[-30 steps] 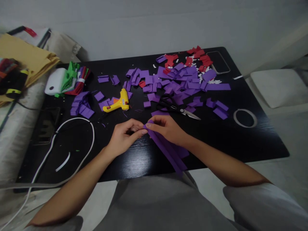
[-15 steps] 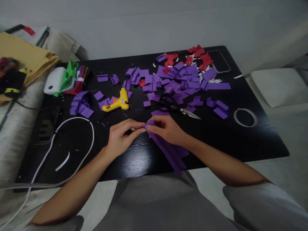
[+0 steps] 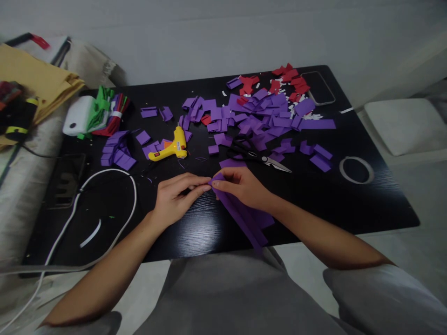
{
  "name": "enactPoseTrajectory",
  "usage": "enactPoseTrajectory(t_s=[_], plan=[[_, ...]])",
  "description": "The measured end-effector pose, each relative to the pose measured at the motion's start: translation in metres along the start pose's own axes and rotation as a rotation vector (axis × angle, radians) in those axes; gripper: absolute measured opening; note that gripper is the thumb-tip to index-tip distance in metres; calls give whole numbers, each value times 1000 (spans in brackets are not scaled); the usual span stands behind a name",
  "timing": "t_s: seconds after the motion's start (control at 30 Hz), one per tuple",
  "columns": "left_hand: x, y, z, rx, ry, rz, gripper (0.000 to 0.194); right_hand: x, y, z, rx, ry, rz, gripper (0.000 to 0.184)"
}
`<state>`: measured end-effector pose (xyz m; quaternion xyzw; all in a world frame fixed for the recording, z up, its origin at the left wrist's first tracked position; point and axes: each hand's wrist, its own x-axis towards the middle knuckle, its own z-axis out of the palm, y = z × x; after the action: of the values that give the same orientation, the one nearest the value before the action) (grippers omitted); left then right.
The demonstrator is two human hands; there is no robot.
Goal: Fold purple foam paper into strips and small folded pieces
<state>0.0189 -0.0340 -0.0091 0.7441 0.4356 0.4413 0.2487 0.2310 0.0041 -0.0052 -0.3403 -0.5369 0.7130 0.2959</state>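
Note:
Between my hands is a long purple paper strip (image 3: 240, 215), folded lengthwise, its lower end reaching past the table's front edge. My left hand (image 3: 179, 197) pinches the strip's far tip between thumb and fingers. Right beside it, my right hand (image 3: 242, 186) grips the same strip, thumb on top and fingers curled beneath. More purple paper (image 3: 265, 219) lies under my right hand and wrist. Just beyond my hands rest black-handled scissors (image 3: 260, 158), blades pointing right. A yellow glue gun (image 3: 171, 148) lies beyond my left hand.
Many purple paper pieces (image 3: 258, 116) cover the far middle of the black table (image 3: 314, 200), with red scraps (image 3: 298, 84) behind. A tape ring (image 3: 356, 170) lies at right. A white cable (image 3: 134, 195) loops at left, near bundled coloured strips (image 3: 113, 116) and a white box (image 3: 77, 116).
Hardly anything differs. Both hands keep their hold on the purple strip, and its lower end has shifted very slightly.

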Motion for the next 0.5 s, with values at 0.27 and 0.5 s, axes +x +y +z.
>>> enactPoseTrajectory(t_s=[0.27,0.5], plan=[[0,0,0,-6,14,22,13,0,1,1,25,-18,15,21],[2,2,0,-22,26,43,14,0,1,1,29,-19,14,21]])
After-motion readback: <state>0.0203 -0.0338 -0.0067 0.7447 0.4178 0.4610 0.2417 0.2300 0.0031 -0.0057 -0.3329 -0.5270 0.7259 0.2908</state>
